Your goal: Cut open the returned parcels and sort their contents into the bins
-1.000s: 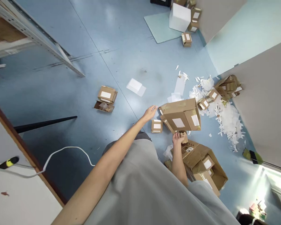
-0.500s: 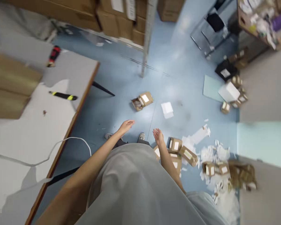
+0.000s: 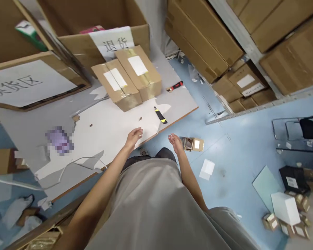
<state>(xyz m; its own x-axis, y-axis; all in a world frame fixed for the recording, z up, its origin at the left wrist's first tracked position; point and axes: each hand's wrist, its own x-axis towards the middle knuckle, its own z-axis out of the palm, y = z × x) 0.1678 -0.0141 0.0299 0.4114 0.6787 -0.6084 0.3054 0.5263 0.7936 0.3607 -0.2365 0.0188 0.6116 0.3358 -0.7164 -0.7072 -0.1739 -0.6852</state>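
My left hand [image 3: 134, 137] hovers over the front edge of the white table [image 3: 114, 128], fingers extended and nothing in it. Beyond the table edge, above the floor, my right hand [image 3: 175, 142] is also empty with its fingers apart. Nearest to both hands on the table lies a black and yellow utility knife [image 3: 160, 115]. Farther back is a red and black utility knife [image 3: 175, 86]. Two taped cardboard boxes with white labels, a left one [image 3: 117, 85] and a right one [image 3: 141, 71], sit side by side behind the knives.
Large open cartons with paper signs, one at left [image 3: 28, 83] and one in the middle [image 3: 80, 48], stand at the table's back. A white cable [image 3: 65, 166] crosses the table. An opened small box [image 3: 195, 144] lies on the floor. Shelving with cartons [image 3: 250, 83] stands right.
My view has swung left, from the floor with scattered boxes and paper to the table. Both hands stay empty and apart in front of my body.
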